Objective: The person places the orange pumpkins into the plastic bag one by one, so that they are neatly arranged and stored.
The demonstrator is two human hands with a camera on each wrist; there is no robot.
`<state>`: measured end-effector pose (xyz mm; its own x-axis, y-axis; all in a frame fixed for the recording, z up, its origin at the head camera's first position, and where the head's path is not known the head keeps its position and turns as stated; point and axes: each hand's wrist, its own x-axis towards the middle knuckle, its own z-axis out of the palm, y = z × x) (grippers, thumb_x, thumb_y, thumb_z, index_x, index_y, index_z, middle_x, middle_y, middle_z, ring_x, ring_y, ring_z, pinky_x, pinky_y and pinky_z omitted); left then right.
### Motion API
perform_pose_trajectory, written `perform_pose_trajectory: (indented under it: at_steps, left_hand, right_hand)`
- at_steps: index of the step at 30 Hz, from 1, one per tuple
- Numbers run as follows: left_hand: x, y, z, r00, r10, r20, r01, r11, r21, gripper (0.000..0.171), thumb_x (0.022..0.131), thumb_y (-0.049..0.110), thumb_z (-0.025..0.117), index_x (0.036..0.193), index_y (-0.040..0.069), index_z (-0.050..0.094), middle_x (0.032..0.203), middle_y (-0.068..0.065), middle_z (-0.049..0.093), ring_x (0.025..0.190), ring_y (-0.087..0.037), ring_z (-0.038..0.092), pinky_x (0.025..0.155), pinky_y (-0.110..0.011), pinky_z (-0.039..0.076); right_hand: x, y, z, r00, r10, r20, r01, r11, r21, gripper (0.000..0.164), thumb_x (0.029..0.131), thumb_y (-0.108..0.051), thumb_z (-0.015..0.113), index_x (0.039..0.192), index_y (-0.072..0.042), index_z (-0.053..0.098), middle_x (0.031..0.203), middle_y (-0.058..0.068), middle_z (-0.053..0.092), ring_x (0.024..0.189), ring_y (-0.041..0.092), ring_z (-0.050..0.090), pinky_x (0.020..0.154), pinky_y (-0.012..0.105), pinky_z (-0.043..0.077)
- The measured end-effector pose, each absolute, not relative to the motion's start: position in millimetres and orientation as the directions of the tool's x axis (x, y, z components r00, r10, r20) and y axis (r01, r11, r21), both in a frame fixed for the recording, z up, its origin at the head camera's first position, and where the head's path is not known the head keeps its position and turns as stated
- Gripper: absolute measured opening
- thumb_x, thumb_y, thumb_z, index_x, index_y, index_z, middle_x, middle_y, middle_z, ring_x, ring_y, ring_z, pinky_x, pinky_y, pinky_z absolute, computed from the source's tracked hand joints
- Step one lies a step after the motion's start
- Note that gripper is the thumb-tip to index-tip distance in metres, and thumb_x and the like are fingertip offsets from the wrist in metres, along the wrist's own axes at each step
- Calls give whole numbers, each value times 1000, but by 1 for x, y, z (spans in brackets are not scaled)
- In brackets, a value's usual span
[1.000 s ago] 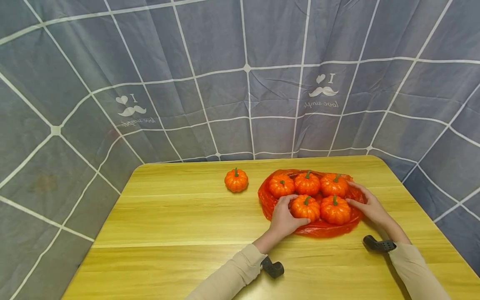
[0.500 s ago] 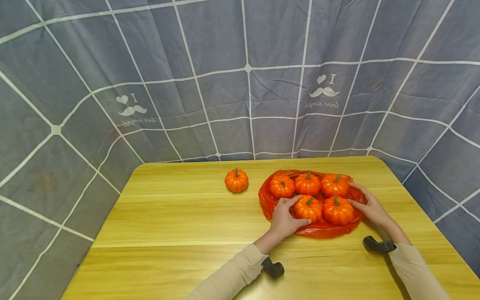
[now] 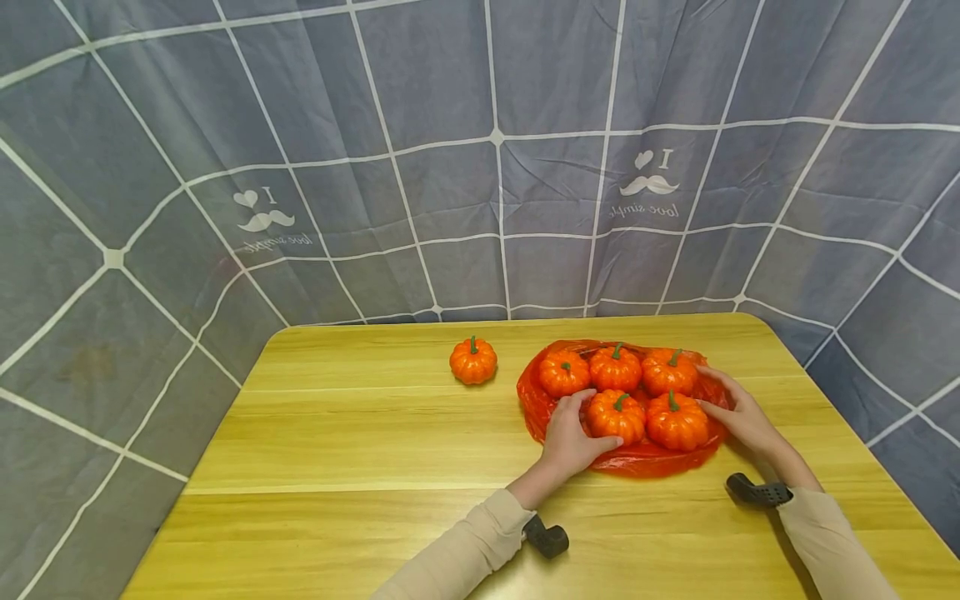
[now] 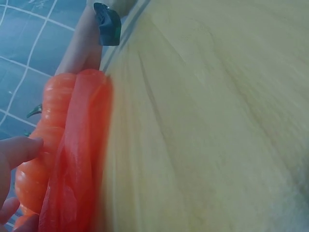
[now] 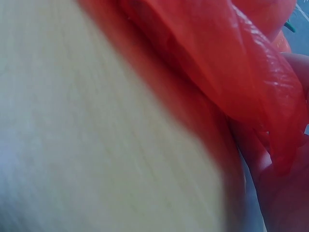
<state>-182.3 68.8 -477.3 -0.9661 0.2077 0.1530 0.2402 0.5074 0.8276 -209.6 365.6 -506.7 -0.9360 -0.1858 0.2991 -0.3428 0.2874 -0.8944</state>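
Several small orange pumpkins with green stems sit in a spread-out red plastic bag [image 3: 637, 464] on the wooden table. My left hand [image 3: 567, 442] curves loosely beside the front left pumpkin [image 3: 617, 417], its thumb at the near side and its fingers at the left. In the left wrist view, a fingertip [image 4: 33, 145] shows against the orange skin. At the bag's right edge rests my right hand [image 3: 742, 417], fingers and thumb spread beside the front right pumpkin [image 3: 677, 422] and the back right pumpkin [image 3: 666, 372]. Red film partly covers that hand in the right wrist view.
One more pumpkin [image 3: 473, 362] stands alone on the table [image 3: 337, 442], left of the bag. A grey curtain [image 3: 420, 167] with white lines hangs behind and at both sides. Each wrist carries a black strap mount [image 3: 545, 536].
Both front pumpkins have shifted slightly right in the bag. My left hand's fingers have since drawn back a little from the front left one. The right hand has barely moved.
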Motion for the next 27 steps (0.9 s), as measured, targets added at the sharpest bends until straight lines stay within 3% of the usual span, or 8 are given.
perform_pose_trajectory:
  at_steps: [7, 11, 20, 27]
  left_hand:
    - [-181, 65, -470, -955, 206, 215, 291, 495, 819, 68, 69, 26, 85, 128, 9, 57, 120, -9, 58, 112, -26, 55, 95, -34, 45]
    - [-181, 61, -468, -950, 209, 233, 308, 486, 818, 65, 71, 26, 84, 128, 9, 57, 122, -10, 58, 113, -27, 54, 96, -36, 45]
    - [-180, 52, -456, -938, 216, 272, 342, 441, 830, 63, 73, 22, 82, 129, 8, 57, 120, -13, 58, 107, -29, 56, 89, -29, 45]
    - [-182, 40, -449, -923, 184, 338, 384, 419, 823, 59, 74, 21, 82, 126, 9, 57, 121, -12, 59, 108, -28, 56, 91, -31, 47]
  right_hand:
    - [-210, 366, -506, -935, -176, 309, -353, 373, -858, 54, 91, 4, 57, 140, 9, 35, 129, -31, 38, 118, -23, 30, 94, -3, 26]
    - [-209, 366, -506, -940, -174, 293, -339, 377, -862, 54, 92, 0, 57, 141, 7, 35, 131, -30, 36, 119, -23, 29, 94, -3, 26]
    - [-208, 367, -506, -938, -180, 295, -341, 345, -874, 53, 93, 1, 56, 142, 2, 37, 131, -30, 37, 118, -22, 32, 92, -2, 29]
    - [-208, 367, -506, -937, -182, 299, -345, 336, -876, 53, 93, 1, 55, 143, 2, 37, 131, -30, 37, 118, -22, 32, 92, -2, 30]
